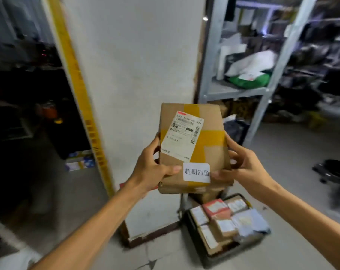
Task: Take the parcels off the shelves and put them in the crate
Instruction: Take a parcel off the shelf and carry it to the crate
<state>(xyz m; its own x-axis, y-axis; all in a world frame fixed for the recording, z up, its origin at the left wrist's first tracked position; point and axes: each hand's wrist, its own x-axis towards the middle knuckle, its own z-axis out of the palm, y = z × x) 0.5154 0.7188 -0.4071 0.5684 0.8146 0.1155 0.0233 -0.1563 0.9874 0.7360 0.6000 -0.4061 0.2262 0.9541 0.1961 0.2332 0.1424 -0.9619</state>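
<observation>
1. The room is blurry; things on the grey shelf point(233, 90) are hard to tell.
2. Our left hand point(151, 170) and right hand point(247, 166) hold the parcel point(210, 152) up, fingers point(233, 145) curled round its sides, mostly hidden behind.
3. The crate point(233, 257) sits below.

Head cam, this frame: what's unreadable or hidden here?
Head view only.
1. White shipping label on the brown cardboard parcel: print too small and blurred.
2. Left hand and right hand: fingers behind the parcel, hidden by it.
3. Black plastic crate: floor covered by packed parcels; far corner behind the held parcel.
4. Grey metal shelf: contents blurred and dim.
</observation>
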